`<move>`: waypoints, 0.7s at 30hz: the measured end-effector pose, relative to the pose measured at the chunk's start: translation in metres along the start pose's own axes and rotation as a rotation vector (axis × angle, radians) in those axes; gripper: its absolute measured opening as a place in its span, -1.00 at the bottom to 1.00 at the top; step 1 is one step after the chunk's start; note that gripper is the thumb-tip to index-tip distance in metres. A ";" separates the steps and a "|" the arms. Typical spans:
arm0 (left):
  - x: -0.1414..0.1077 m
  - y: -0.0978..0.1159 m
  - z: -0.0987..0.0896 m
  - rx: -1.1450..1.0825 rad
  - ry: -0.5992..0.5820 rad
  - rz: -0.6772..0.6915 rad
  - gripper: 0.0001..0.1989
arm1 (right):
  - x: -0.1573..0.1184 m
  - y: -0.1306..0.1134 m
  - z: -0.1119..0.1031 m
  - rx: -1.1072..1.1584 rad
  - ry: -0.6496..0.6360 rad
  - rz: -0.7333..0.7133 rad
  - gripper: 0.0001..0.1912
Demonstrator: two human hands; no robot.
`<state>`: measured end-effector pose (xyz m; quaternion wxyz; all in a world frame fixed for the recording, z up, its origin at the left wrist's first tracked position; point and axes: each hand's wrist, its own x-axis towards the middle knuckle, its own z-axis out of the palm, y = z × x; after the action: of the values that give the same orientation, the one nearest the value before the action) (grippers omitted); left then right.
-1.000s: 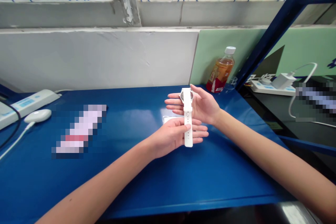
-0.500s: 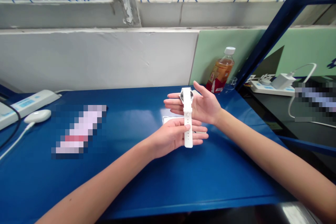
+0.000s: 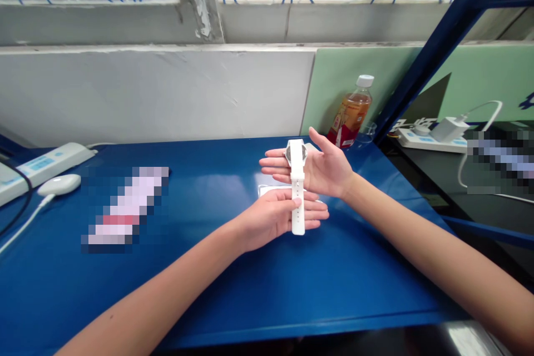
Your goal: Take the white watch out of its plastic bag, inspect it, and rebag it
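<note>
A white wristwatch [image 3: 297, 169] lies lengthwise across both hands, its buckled strap towards me and its case at the far end. My left hand [image 3: 271, 214] holds the strap's near end, thumb on top and the other fingers stretched out beneath. Palm up, my right hand [image 3: 327, 167] has its fingers extended and thumb raised, with the watch case over its fingers. The strap covers part of the watch face. Behind my left hand, a white flat item [image 3: 263, 189] on the table is mostly hidden.
The blue table [image 3: 200, 289] carries a blurred-out phone-like item [image 3: 129, 206], a white puck-shaped device [image 3: 60, 184] on a cable and a power strip [image 3: 50, 164] at left. A drink bottle [image 3: 352, 111] leans at the back right, near a blue post [image 3: 442, 33]. Another power strip [image 3: 434, 139] lies beyond.
Almost nothing differs. My left hand and the near end of the watch strap have shifted very slightly left; my right hand keeps its pose under the case.
</note>
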<state>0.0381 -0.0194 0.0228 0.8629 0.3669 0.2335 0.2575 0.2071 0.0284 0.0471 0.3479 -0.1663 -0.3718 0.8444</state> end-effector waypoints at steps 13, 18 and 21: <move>0.000 0.000 0.000 0.008 0.018 -0.004 -0.74 | 0.000 0.000 -0.001 0.026 -0.015 -0.007 -0.18; 0.001 -0.001 0.000 0.008 0.025 0.002 -0.78 | 0.001 0.000 0.001 0.022 0.021 0.005 -0.20; 0.002 -0.001 0.000 0.014 0.056 -0.001 -0.80 | 0.003 0.000 0.002 0.030 0.063 0.007 -0.29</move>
<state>0.0397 -0.0189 0.0222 0.8536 0.3653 0.2598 0.2654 0.2043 0.0295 0.0481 0.3591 -0.1887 -0.3475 0.8454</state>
